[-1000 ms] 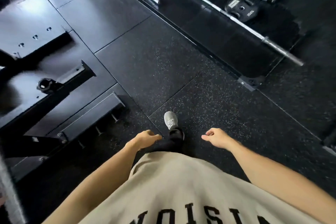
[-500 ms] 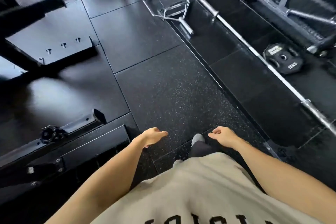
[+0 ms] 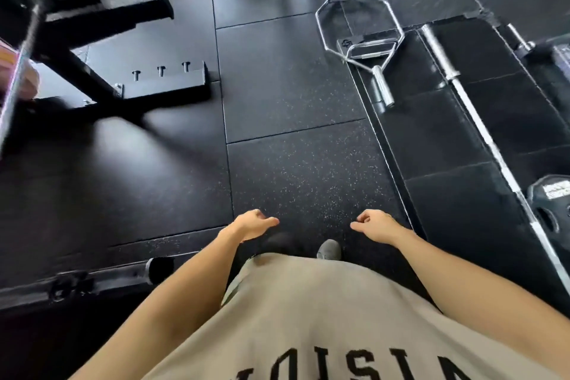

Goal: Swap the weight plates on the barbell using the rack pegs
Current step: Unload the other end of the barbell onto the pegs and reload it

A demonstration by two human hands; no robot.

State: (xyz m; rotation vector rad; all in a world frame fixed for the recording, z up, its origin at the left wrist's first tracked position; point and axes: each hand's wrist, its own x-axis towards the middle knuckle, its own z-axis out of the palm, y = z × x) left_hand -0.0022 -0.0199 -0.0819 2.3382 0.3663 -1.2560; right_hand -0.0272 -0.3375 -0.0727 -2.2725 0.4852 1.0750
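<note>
While both arms hang out front, left hand point(image 3: 251, 224) and right hand point(image 3: 374, 227) are loosely curled, holding nothing; barbell point(image 3: 481, 129) lies at two o'clock, weight plate point(image 3: 552, 210) beside it at three

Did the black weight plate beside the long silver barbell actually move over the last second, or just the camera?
No. The black weight plate still lies against the long silver barbell on the black platform; only the view shifted.

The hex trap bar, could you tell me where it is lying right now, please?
In the head view the hex trap bar lies on the floor at upper right, just left of the long barbell on the black platform.
</note>
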